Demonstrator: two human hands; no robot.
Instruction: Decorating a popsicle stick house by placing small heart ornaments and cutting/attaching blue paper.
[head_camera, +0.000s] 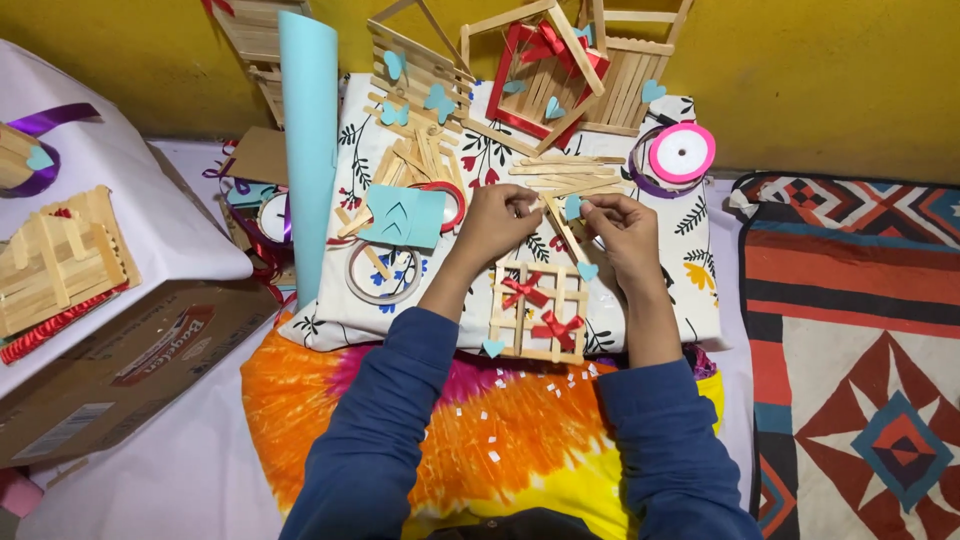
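Both hands meet over the floral cloth (690, 300). Left hand (497, 222) pinches one end of a wooden craft stick (560, 228); right hand (622, 228) pinches a small blue paper heart (573, 207) against it. Just below lies a stick lattice frame (537, 310) with red bows. Pink ribbon spool (681, 153) sits beyond, well apart.

Bright, even indoor light falls from overhead, leaving only soft, short shadows under the hands at the centre. Colours are saturated and focus is sharp throughout. Mild wide-angle bending shows toward nine and three o'clock. Faint sheen sits on the pink ribbon spool (682, 153) at one o'clock.
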